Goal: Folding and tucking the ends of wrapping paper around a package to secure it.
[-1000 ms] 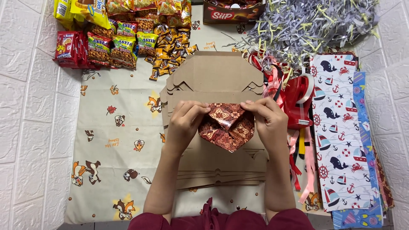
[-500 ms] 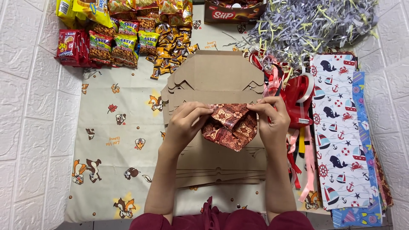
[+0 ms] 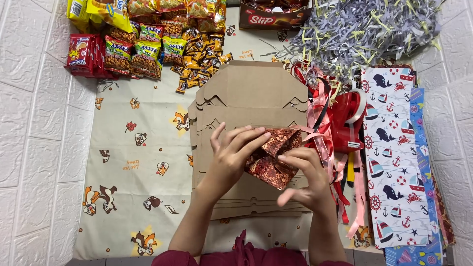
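Note:
A small box wrapped in red-brown patterned paper (image 3: 275, 152) rests on a stack of flat brown cardboard box blanks (image 3: 253, 98) in the middle. My left hand (image 3: 235, 155) presses flat against the box's left side, fingers stretched over its top edge. My right hand (image 3: 304, 177) sits at the box's lower right, thumb and forefinger pinching the paper at its near edge, the other fingers spread. Part of the box is hidden under both hands.
A red tape dispenser (image 3: 349, 120) and loose pink and red ribbons (image 3: 325, 123) lie right of the box. Nautical wrapping paper sheets (image 3: 394, 152) lie further right. Snack packets (image 3: 143, 39) fill the back left, shredded paper (image 3: 364, 29) the back right. A cartoon-print cloth (image 3: 133, 162) covers the floor.
Both hands left the box's top corners. The left hand now lies flat on its left side, the right hand dropped to the lower right edge. The box turned and tilted slightly.

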